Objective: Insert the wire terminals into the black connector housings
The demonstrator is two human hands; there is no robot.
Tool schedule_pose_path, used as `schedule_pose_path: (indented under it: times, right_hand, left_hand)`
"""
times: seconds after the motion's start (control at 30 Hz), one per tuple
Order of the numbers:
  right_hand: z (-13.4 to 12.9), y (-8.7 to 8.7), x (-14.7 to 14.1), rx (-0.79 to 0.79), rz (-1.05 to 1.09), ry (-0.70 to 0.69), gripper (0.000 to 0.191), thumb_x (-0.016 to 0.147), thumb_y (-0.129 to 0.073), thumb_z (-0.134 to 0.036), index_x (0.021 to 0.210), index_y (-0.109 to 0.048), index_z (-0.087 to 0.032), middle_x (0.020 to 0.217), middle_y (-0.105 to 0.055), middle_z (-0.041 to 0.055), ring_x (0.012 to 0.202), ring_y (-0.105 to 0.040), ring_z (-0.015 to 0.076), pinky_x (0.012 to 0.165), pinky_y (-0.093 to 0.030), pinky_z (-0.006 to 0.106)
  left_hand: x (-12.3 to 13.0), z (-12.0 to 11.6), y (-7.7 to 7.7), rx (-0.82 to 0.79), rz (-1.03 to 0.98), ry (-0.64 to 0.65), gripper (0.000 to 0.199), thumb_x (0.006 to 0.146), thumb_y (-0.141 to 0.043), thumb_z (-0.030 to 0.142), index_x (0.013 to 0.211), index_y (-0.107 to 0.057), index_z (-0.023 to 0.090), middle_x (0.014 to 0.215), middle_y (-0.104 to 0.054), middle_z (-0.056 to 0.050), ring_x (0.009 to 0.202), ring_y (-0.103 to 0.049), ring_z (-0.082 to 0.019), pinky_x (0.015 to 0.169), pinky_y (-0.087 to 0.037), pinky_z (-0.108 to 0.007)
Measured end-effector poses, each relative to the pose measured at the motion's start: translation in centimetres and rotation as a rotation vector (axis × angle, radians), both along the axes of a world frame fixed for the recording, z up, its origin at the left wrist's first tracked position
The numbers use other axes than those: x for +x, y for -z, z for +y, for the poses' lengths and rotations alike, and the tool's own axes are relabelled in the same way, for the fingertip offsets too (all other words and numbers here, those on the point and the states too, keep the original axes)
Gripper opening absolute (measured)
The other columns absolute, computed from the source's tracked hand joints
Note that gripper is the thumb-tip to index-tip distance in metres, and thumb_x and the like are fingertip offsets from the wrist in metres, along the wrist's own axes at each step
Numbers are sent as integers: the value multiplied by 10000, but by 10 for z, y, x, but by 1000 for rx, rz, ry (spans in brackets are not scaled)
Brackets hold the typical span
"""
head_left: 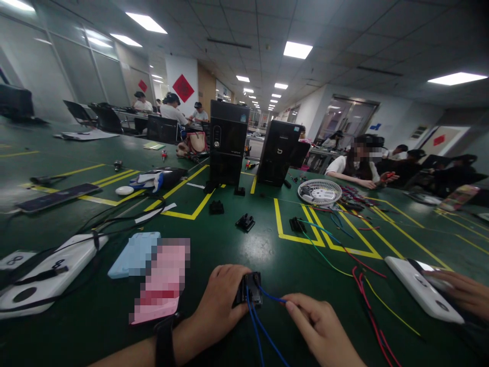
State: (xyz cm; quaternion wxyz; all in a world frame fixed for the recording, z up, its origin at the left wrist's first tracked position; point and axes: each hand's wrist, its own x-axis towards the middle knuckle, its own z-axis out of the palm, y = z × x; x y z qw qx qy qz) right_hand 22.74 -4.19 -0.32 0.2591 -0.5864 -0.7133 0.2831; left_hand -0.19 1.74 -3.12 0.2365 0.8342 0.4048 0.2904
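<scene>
My left hand is wrapped round a small black plastic block on the green table, with thumb and fingers on its left side. Several blue wires come out of the block, and two of them run down toward the table's near edge. My right hand pinches another blue wire between thumb and forefinger, right of the block. That wire's far end meets the block; whether it is fixed there I cannot tell. Similar black parts lie farther up the table, one with green and blue wires attached.
Left of my hands lie a pink phone-shaped item, a light blue case and a white device with black cables. Red wires and a white basket are to the right. Two black computer towers stand ahead. Another person's hand is at far right.
</scene>
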Motion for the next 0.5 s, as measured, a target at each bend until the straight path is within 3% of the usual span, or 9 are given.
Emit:
schedule_pose_path:
  times: [0.17,0.3,0.5]
  right_hand:
    - [-3,4,-8,37,-7,-235,357,952,-401,-386,1002,-692,-185,644,-627,4,549,-513,114,540,-345,217]
    - [-2,4,-15,-76,-57,-406,327,953,-399,-348,907,-678,-184,658,-601,-7,534,-454,95,517,-316,206]
    - [-2,1,-14,-131,-278,-299,288,941,-402,-313,846,-658,-222,579,-523,-45,503,-454,95,498,-278,217]
  left_hand:
    - [0,0,-2,-10,6,-4,436,722,-698,181,1112,-512,241,1117,-599,-28,1057,-523,-254,956,-348,-448]
    - [0,0,-4,-18,17,7,418,719,-661,145,1099,-518,243,1110,-600,-21,1046,-527,-247,948,-355,-437]
    - [1,0,-2,-20,9,-10,432,713,-662,143,1108,-519,244,1113,-603,-24,1054,-527,-251,960,-350,-446]
